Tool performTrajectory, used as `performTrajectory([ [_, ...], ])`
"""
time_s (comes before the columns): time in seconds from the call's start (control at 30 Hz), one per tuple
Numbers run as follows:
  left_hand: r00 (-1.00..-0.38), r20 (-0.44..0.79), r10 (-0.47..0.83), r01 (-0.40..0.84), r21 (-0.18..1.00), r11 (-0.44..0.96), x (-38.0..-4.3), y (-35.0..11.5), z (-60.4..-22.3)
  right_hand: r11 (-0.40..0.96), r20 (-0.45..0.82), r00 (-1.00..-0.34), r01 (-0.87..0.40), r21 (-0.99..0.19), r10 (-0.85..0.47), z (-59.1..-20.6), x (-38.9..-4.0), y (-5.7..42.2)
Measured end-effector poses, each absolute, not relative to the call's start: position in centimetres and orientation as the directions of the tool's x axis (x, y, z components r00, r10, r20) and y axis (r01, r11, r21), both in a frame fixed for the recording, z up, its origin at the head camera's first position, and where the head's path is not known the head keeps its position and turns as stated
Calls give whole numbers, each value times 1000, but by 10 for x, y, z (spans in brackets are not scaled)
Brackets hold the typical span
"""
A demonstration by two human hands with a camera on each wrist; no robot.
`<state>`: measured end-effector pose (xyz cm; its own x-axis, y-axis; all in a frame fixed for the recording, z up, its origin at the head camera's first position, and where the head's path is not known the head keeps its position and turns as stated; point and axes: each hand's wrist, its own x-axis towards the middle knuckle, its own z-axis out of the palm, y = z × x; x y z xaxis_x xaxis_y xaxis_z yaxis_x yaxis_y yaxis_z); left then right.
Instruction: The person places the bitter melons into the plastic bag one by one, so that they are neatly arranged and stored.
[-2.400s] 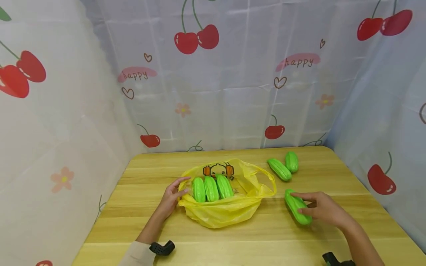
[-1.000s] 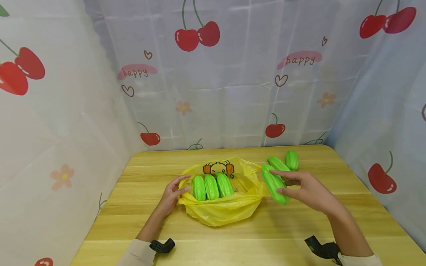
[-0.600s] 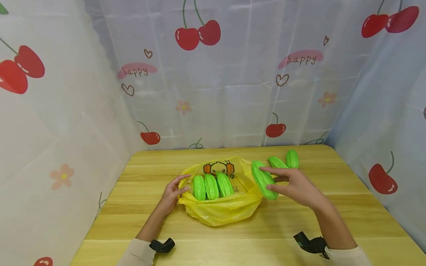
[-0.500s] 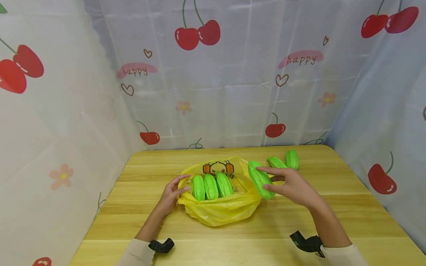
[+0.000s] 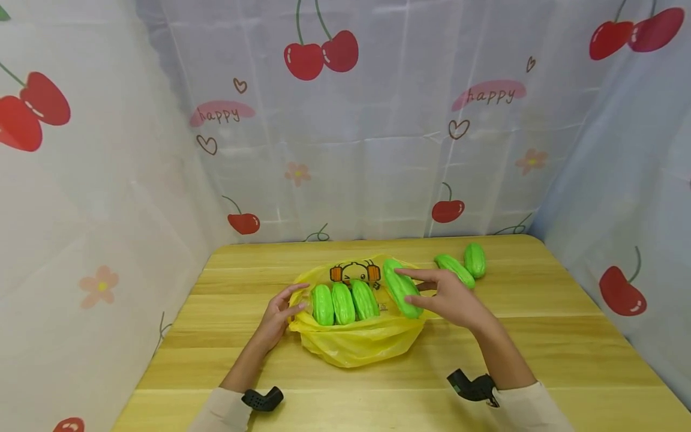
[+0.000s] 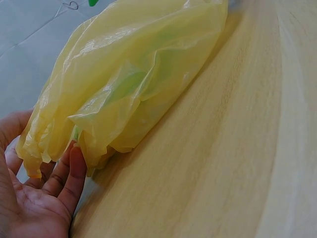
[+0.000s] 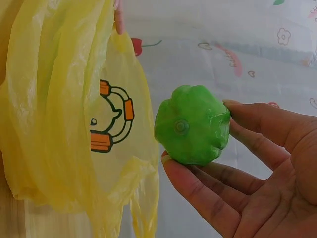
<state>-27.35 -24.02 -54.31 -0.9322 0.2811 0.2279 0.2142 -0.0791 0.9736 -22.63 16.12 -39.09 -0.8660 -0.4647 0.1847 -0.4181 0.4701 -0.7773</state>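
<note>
A yellow plastic bag (image 5: 358,349) lies on the table with its mouth spread wide. Three green ridged vegetables, like short cucumbers, sit side by side inside it; the middle one (image 5: 342,304) touches its neighbours. My left hand (image 5: 277,319) holds the bag's left rim between thumb and fingers, and the left wrist view shows the fingertips against the plastic. Over the right part of the mouth, my right hand (image 5: 453,297) pinches another green ridged vegetable (image 5: 400,291) between thumb and fingers. In the right wrist view, that vegetable's lobed end (image 7: 190,126) faces the camera.
Two more green vegetables lie at the table's back right, one slanted (image 5: 454,268) and one nearly upright to the view (image 5: 475,260). The wooden table (image 5: 335,402) ends at a hanging cherry-print curtain (image 5: 367,174), which also closes both sides.
My right hand has lifted the green vegetable from the table right of the bag and carried it left over the bag's mouth. The left hand has stayed at the rim.
</note>
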Motion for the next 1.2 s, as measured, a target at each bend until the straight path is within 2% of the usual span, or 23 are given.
performTrajectory([
  [0.37,-923,258,287,231,965,-125,-276,-237,-542,468,182,-870,-411,-783,-459,-393,-243,144],
  [1.2,-928,231,292,213,973,-93,-273,-241,-542,488,164,-907,-354,-798,-388,-423,-260,123],
])
